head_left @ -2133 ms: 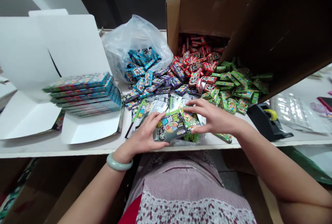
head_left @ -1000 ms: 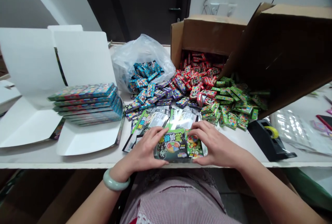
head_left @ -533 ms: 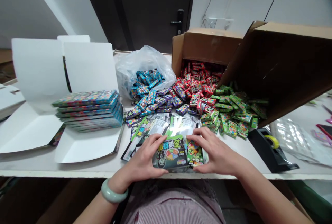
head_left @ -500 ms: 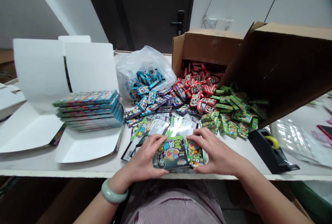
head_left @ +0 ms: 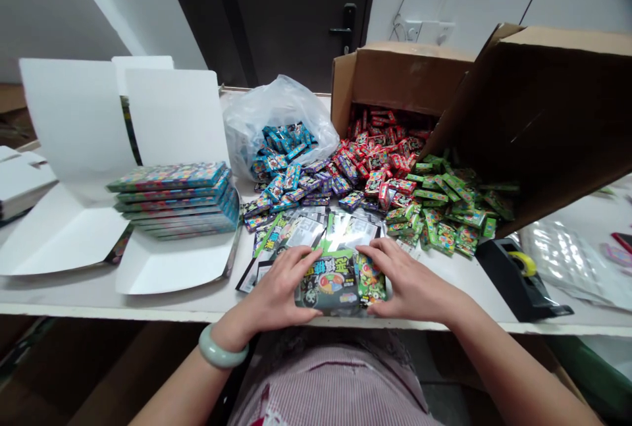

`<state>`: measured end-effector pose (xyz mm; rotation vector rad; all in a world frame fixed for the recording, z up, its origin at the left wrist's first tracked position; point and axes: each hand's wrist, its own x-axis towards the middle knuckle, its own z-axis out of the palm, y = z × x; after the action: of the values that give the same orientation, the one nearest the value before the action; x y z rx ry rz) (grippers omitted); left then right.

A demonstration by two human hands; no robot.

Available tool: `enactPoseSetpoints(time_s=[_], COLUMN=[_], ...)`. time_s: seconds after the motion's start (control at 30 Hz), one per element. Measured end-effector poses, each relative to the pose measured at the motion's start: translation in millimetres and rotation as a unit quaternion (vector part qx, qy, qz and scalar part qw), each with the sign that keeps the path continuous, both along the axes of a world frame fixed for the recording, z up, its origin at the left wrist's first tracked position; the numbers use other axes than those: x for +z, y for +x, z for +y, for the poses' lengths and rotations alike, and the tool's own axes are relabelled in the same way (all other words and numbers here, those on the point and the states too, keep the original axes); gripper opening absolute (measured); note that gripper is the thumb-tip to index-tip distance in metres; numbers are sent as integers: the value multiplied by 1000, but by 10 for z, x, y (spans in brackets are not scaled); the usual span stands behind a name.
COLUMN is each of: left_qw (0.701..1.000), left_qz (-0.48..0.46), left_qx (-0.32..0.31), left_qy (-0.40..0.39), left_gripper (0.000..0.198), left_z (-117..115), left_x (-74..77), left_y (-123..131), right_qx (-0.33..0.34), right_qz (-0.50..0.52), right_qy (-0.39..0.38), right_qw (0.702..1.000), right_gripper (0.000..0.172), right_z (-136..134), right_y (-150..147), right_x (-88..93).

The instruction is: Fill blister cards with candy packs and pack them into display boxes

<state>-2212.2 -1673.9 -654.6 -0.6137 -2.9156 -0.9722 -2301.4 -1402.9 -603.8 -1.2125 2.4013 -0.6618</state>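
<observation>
At the near edge of the white table (head_left: 99, 294), my left hand (head_left: 276, 288) and my right hand (head_left: 405, 284) both grip a printed plastic pouch (head_left: 336, 284), one on each side. The pouch has a dark and green print and lies flat with small green boxes showing inside. My left wrist wears a pale green bangle (head_left: 222, 353). Just behind the pouch lies a fan of empty printed pouches (head_left: 316, 232). Further back are heaps of small blue boxes (head_left: 281, 149), red boxes (head_left: 385, 149) and green boxes (head_left: 444, 209).
A stack of flat colourful cartons (head_left: 172, 199) rests on open white card boxes (head_left: 168, 261) at the left. A clear bag (head_left: 269, 106) holds the blue boxes. Two brown cardboard boxes (head_left: 543, 110) lie tipped at the back right. A black tape dispenser (head_left: 518, 271) sits at the right.
Both hands have kept their grip on the pouch and lowered it flat onto the table edge. The camera tilted up, then slightly down and left.
</observation>
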Motion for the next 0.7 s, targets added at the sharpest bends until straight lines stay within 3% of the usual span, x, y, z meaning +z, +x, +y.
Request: enactPoseSetpoints(time_s=[0.3, 0.53, 0.7], left_qw=[1000, 999, 999], left_qz=[-7, -30, -29], left_qx=[-14, -6, -17], left_qy=[16, 20, 33], left_gripper=[96, 95, 92], left_z=[5, -16, 23], left_x=[12, 17, 6], left_y=[-11, -12, -3], right_qx=[22, 21, 42], right_qz=[-26, -2, -15], right_qy=[-9, -58, -82], right_qw=[999, 998, 996], right_gripper=[93, 76, 81], right_z=[-17, 5, 15], right_y=[-48, 54, 55], right_x=[-13, -75, -110])
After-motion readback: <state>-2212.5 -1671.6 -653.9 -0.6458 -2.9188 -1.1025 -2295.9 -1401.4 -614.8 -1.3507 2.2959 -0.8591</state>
